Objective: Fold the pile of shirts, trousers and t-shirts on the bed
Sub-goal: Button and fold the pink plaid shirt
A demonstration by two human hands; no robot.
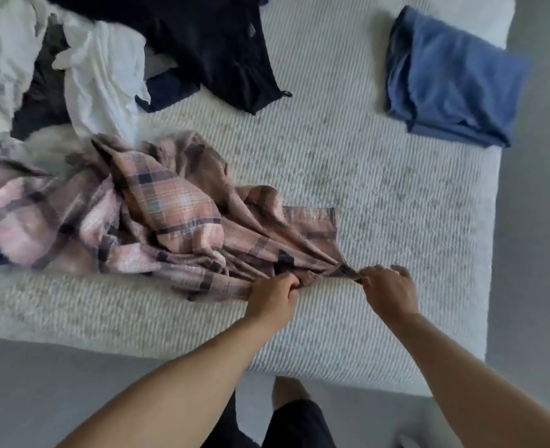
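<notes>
A crumpled pink plaid shirt [157,208] lies across the left and middle of the white ribbed bed [380,195]. My left hand [275,297] grips a bunched edge of this shirt near the bed's front. My right hand [388,291] pinches the shirt's stretched corner just to the right. A folded blue garment [451,79] sits at the far right of the bed. The unfolded pile at the back left holds a white garment [105,76] and a black garment [209,37].
The bed's front edge runs just below my hands and its right edge lies beyond the blue garment. Grey floor [535,253] surrounds the bed on the right and in front. My legs [293,415] in dark clothing stand at the bed's front.
</notes>
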